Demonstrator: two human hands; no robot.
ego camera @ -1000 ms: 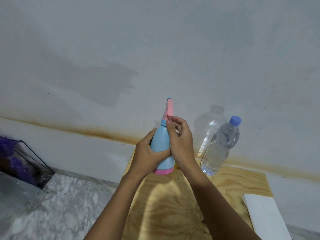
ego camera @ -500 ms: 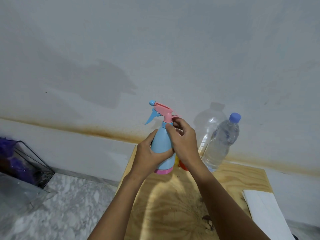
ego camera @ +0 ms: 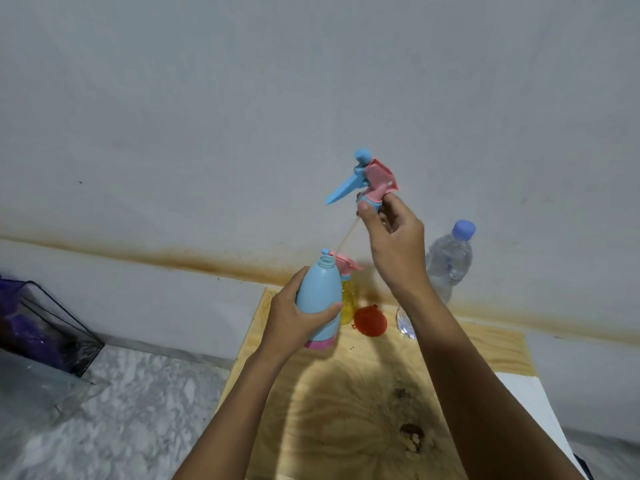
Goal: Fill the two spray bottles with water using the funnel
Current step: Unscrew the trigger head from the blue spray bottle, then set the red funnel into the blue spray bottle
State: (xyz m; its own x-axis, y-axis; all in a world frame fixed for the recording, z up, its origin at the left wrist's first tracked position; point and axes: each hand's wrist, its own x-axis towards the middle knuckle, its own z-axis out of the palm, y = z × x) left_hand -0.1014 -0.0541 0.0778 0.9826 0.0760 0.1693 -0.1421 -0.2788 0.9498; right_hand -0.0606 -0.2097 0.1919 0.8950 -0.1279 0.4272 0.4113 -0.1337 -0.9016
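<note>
Hiding most of the yellow bottle (ego camera: 347, 306), the blue bottle (ego camera: 318, 289) is clenched by left hand (ego camera: 294, 323) fingers (ego camera: 330, 308); right hand (ego camera: 396, 247) fingers (ego camera: 364, 206) pinch the spray head (ego camera: 374, 176) in open air.

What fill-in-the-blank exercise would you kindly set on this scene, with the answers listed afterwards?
1. The left hand grips the blue bottle, whose base ring is ____.
2. The right hand holds the removed spray head, whose trigger is ____.
3. The funnel lying on the wooden board is ____.
4. The second spray bottle, behind the blue one, has a ____ body.
Answers: pink; blue; red; yellow.
</note>
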